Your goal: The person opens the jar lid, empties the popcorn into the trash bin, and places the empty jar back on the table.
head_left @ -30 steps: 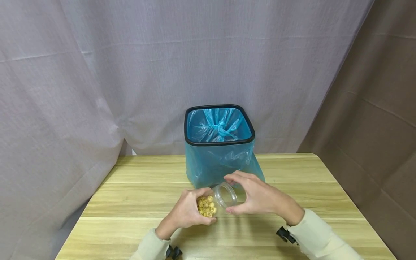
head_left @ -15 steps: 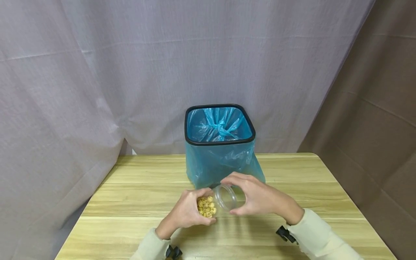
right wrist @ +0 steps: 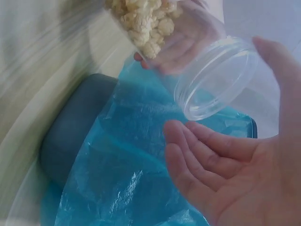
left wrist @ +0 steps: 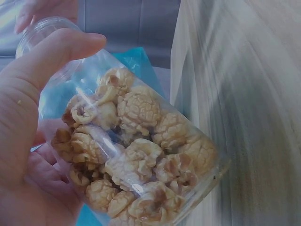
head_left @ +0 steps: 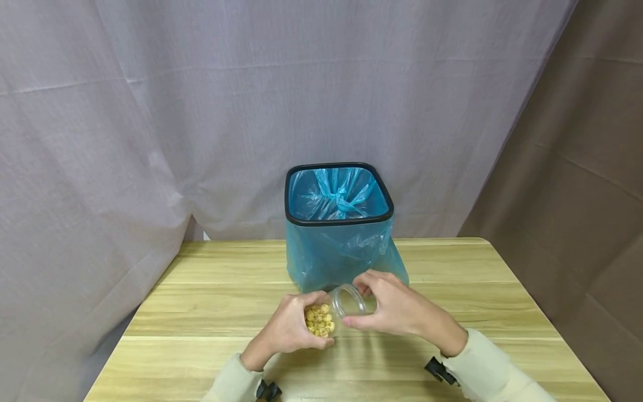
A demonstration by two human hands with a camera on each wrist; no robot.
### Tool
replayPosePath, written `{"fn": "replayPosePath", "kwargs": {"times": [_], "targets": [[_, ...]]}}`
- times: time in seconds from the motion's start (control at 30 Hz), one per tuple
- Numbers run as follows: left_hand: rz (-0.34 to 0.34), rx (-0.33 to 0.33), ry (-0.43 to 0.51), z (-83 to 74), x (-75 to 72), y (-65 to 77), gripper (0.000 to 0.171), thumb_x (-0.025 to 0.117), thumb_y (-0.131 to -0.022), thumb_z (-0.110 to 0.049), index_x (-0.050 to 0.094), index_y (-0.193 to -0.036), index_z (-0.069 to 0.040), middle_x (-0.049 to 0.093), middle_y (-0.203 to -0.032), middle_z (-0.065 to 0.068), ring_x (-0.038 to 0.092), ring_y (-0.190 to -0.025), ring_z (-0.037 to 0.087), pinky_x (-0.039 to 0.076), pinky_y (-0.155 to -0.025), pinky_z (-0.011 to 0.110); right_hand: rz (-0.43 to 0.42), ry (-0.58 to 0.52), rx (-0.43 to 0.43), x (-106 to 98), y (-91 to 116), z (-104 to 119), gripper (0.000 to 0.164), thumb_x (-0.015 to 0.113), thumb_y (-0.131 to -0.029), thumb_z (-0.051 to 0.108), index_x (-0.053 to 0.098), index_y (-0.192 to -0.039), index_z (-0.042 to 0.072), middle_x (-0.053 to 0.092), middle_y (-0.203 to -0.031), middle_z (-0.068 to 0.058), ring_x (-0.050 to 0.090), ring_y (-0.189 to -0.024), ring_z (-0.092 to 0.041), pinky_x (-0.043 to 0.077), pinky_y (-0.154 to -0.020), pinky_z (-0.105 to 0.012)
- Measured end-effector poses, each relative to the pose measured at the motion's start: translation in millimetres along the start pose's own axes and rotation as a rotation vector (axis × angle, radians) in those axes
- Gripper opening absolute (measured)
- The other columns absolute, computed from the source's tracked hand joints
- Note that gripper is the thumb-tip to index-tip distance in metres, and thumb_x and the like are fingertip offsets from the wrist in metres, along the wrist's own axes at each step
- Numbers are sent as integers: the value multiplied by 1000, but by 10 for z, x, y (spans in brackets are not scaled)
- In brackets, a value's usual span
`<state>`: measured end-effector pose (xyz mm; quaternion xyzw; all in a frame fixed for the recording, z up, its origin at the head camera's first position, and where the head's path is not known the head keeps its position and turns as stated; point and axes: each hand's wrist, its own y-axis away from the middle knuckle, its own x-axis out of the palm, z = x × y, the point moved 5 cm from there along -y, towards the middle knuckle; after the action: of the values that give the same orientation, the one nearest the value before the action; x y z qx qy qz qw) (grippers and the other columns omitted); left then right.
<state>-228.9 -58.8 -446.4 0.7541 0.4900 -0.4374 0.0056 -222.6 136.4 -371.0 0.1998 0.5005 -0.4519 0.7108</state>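
Observation:
My left hand [head_left: 288, 326] grips a clear plastic jar [left wrist: 155, 94] that holds popcorn [left wrist: 138, 113]. The jar is tipped over, its round clear lid [right wrist: 214, 77] towards my right hand. In the left wrist view the thumb lies across the jar near the lid, and the other fingers are hidden behind it. My right hand [head_left: 397, 304] is spread around the lid, palm facing it. Seen from the right wrist, its fingertips [right wrist: 174, 129] are right at the lower rim and the thumb stands by the opposite edge, without curling over the lid.
A bin with a blue liner bag [head_left: 336, 251] and a black rim [head_left: 341, 221] stands at the back of the wooden table [head_left: 226, 279], just beyond the hands. Grey cloth [head_left: 241, 111] hangs behind it, brown cloth [head_left: 577, 195] at the right.
My right hand turns back and forth at the lid: its fingers first shift left, then right, while the thumb swings the opposite way. The left hand and jar stay in place.

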Motion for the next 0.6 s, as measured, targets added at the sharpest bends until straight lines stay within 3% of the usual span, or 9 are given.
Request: {"fn": "replayPosePath", "kwargs": {"times": [0.23,0.43,0.6], "targets": [[10,-7,1,-8,-1,-4,69,89,-59,-38,62,-120,-21,71,-109,-6,67,-90,5,54,-78,16,10,-13,-74,4,-12,32,62,74,-71,63,62,-114,19,63,-100,11,60,-89,-4,54,-76,-21],[38,9,34,-2,8,4,69,88,-61,-38,61,-121,-21,72,-106,-1,67,-88,4,54,-76,15,28,0,-191,-31,-11,49,63,80,-69,54,58,-119,22,59,-106,17,58,-96,-2,54,-82,-21],[67,18,67,-1,5,14,69,88,-62,-40,60,-122,-22,72,-107,-4,68,-90,4,55,-78,15,57,-9,-267,-67,-10,63,67,82,-68,50,55,-122,22,58,-110,15,58,-100,-4,55,-86,-23]]}}
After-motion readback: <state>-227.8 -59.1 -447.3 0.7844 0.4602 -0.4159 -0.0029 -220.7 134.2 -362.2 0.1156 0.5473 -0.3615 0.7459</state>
